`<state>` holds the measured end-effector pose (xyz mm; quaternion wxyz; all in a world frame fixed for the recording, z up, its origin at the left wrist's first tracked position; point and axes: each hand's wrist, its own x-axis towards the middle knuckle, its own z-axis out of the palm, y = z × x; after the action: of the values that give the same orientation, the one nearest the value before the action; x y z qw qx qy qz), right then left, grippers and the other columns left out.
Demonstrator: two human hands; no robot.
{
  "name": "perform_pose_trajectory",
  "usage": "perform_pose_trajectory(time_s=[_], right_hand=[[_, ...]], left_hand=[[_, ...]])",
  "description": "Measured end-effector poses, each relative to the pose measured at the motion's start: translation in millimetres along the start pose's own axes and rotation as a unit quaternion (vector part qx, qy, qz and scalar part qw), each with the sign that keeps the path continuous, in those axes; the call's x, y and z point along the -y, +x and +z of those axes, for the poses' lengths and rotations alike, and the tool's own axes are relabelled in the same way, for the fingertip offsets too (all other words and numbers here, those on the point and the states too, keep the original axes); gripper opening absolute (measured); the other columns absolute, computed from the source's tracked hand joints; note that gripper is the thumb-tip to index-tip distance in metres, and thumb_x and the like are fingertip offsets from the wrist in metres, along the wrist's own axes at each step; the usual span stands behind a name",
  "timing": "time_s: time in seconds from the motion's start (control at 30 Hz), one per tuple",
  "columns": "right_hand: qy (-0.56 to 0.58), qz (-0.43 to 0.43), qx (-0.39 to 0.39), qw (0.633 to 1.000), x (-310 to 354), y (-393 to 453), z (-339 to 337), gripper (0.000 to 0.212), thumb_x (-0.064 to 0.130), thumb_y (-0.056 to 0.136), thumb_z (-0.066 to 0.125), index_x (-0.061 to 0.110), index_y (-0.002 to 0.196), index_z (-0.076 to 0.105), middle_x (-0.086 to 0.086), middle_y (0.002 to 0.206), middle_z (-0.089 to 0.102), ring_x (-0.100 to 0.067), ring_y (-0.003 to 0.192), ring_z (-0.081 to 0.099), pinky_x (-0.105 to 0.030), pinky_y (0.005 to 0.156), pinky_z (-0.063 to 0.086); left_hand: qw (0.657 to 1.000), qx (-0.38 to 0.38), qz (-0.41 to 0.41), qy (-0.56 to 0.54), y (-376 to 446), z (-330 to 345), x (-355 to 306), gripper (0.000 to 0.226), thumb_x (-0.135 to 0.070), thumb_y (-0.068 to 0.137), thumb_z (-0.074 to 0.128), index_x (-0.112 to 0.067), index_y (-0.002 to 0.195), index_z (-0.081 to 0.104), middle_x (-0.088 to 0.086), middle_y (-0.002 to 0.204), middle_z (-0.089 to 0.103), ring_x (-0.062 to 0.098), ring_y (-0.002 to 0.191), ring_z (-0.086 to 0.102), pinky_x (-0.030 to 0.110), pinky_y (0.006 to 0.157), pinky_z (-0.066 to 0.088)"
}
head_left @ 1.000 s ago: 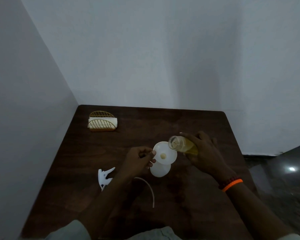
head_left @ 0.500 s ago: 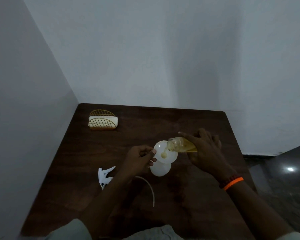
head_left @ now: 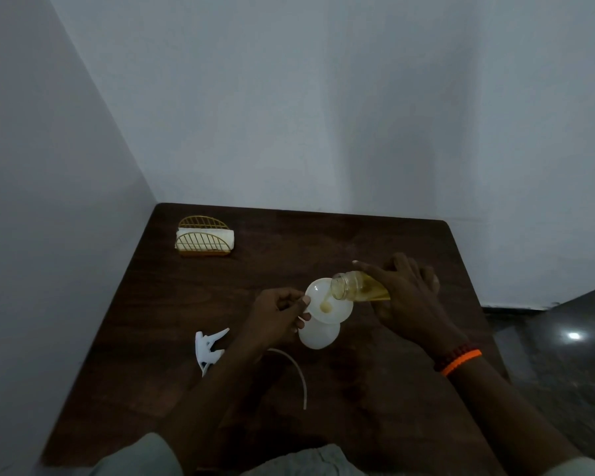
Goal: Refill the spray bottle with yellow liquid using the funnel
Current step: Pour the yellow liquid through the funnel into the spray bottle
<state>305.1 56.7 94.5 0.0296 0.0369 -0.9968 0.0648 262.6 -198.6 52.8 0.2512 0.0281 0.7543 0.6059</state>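
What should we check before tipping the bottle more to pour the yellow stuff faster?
1. Funnel sits in the spray bottle: ok.
2. Left hand steadies the funnel rim: ok.
3. Clear bottle mouth is over the funnel, held by the right hand: ok.
4. Yellow liquid lands inside the funnel: ok.
5. Room left in the spray bottle: cannot tell.
6. Spray head lies clear of the pour: ok.
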Motion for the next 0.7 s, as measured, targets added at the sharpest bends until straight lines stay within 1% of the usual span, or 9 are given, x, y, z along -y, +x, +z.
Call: perform_pose_trajectory(time_s=[0.17, 0.37, 0.5, 0.63, 0.7], right_hand=[[0.000, 0.001, 0.001, 1.000, -0.5, 2.3, 2.0, 0.072, 0.040, 0.079, 0.070, 0.047, 0.144, 0.041, 0.006, 0.105, 0.034, -0.014, 0.099, 0.038, -0.033, 0.084, 0.022], [-0.012, -0.001, 0.007, 1.000, -1.9, 3.6, 2.8, 0.073, 0.040, 0.078, 0.068, 0.047, 0.145, 0.039, 0.003, 0.108, 0.037, -0.016, 0.102, 0.040, -0.033, 0.085, 0.021], [-0.008, -0.003, 0.004, 1.000, -1.5, 5.5, 1.3, 0.075, 0.037, 0.077, 0.069, 0.046, 0.145, 0.040, 0.002, 0.109, 0.039, -0.016, 0.101, 0.041, -0.036, 0.087, 0.028], [-0.014, -0.005, 0.002, 1.000, -1.5, 6.0, 0.6, 0.076, 0.036, 0.076, 0.071, 0.045, 0.145, 0.041, 0.002, 0.109, 0.038, -0.015, 0.101, 0.039, -0.031, 0.081, 0.017], [-0.020, -0.006, 0.001, 1.000, -1.2, 6.6, 0.8, 0.077, 0.036, 0.075, 0.072, 0.045, 0.145, 0.041, 0.002, 0.109, 0.039, -0.016, 0.101, 0.040, -0.031, 0.082, 0.019]], left_hand=[[1.000, -0.001, 0.000, -0.003, 0.3, 0.4, -0.5, 0.014, -0.024, 0.095, 0.064, -0.016, 0.104, 0.072, 0.004, 0.083, 0.077, 0.012, 0.070, 0.071, 0.025, 0.064, 0.058], [1.000, 0.000, 0.002, 0.001, 1.7, 0.9, -0.1, 0.015, -0.024, 0.096, 0.063, -0.015, 0.103, 0.073, 0.004, 0.083, 0.076, 0.011, 0.068, 0.070, 0.024, 0.062, 0.057], [1.000, -0.002, 0.003, 0.000, 2.1, 0.2, 0.2, 0.015, -0.025, 0.096, 0.063, -0.016, 0.104, 0.072, 0.003, 0.083, 0.077, 0.011, 0.069, 0.071, 0.023, 0.062, 0.056], [1.000, -0.001, -0.002, 0.001, 3.1, -0.1, 1.5, 0.015, -0.027, 0.095, 0.064, -0.018, 0.104, 0.072, 0.002, 0.084, 0.077, 0.012, 0.071, 0.072, 0.025, 0.064, 0.057], [1.000, -0.002, 0.000, 0.002, 3.7, -0.2, 1.4, 0.015, -0.027, 0.095, 0.064, -0.018, 0.104, 0.073, 0.002, 0.084, 0.077, 0.012, 0.071, 0.072, 0.025, 0.063, 0.057]])
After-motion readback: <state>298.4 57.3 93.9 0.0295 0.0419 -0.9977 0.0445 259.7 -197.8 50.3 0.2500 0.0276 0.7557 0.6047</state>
